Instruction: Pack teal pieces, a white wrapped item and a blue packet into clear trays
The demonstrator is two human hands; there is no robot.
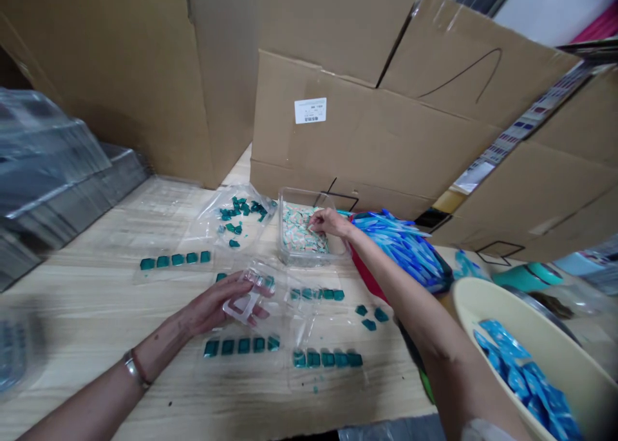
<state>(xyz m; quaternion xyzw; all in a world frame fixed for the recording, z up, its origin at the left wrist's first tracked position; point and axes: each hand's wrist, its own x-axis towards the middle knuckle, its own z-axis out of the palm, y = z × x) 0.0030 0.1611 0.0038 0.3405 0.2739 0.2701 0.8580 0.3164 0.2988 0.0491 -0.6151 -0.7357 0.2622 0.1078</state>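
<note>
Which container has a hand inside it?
The clear plastic tub: the right hand reaches into its pale scraps, while the cream basin of blue pieces has none.

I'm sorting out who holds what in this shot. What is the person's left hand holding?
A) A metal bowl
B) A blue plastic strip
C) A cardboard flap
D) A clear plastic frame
D: the left hand has its fingers around the clear plastic frame, held just above the table.

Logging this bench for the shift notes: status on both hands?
Left hand holding a clear plastic frame. Right hand in the pale-and-teal scraps inside a clear plastic tub. Teal pieces in rows near left hand.
</note>
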